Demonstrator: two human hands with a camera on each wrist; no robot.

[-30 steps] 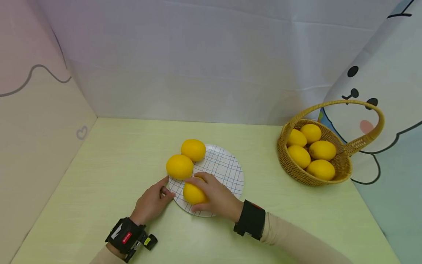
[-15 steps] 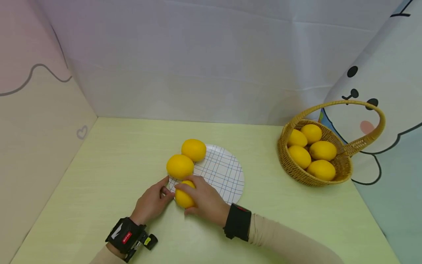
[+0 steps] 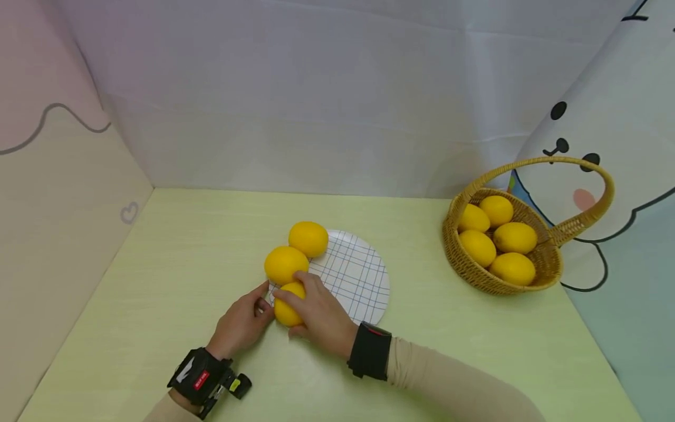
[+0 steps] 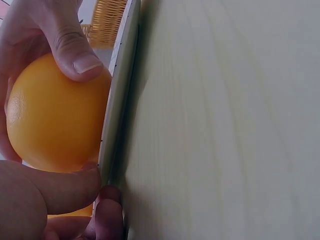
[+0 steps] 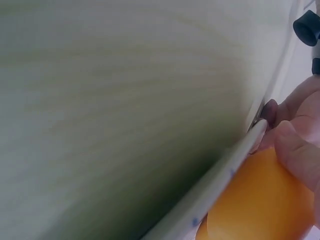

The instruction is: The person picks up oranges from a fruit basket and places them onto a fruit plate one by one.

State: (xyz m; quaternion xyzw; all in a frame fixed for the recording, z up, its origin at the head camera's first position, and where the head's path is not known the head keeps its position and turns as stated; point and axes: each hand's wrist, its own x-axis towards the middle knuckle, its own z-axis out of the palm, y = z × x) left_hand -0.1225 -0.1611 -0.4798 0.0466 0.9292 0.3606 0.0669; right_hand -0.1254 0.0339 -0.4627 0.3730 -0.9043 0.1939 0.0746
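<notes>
Lemon [image 3: 286, 315] shifted leftward, right fingers [image 3: 291, 300] curled round it, left fingers [image 3: 258, 292] pinching gridded plate [image 3: 350, 275]

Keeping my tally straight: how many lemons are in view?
8: one lemon in the right hand, two lemons beyond it along the left side of the plate, and five lemons in the basket, where others may be hidden underneath.

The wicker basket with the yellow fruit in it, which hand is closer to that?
Right. The right hand, gripping a yellow fruit at the plate, is left of the wicker basket; the left hand, pinching the plate's left edge, is farther left.
</notes>
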